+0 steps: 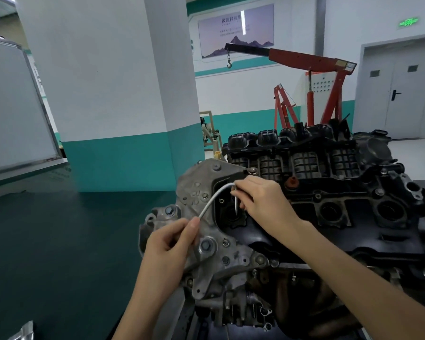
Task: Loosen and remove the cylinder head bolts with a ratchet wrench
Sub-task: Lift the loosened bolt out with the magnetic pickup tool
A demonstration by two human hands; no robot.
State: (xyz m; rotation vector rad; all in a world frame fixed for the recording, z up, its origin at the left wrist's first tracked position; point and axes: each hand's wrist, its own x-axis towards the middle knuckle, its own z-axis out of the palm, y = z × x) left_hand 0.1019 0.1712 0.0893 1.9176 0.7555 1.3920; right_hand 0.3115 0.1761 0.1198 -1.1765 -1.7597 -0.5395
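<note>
Wrench [212,201] drops into a well at the cylinder head's [353,231] left end, its bolt hidden. Right hand [263,200] curls round the bend, apparently steadying the shaft. Left hand [172,244] pinches the near handle tip, probably for leverage. Red hoist [304,57] stands far behind.

Black engine [329,192], silver wrench [214,200]

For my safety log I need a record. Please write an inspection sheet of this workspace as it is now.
Surface: dark green surface, glossy.
Job's things: engine; thin bent metal tool, tip down in an engine recess.
Clutter: silvery object, lower left corner, unidentifiable.
Grippers: left hand pinches the tool's end; right hand holds its bend.
Cables: nothing seen.
Surroundings: red hoist with hook, white pillar, grey door.
</note>
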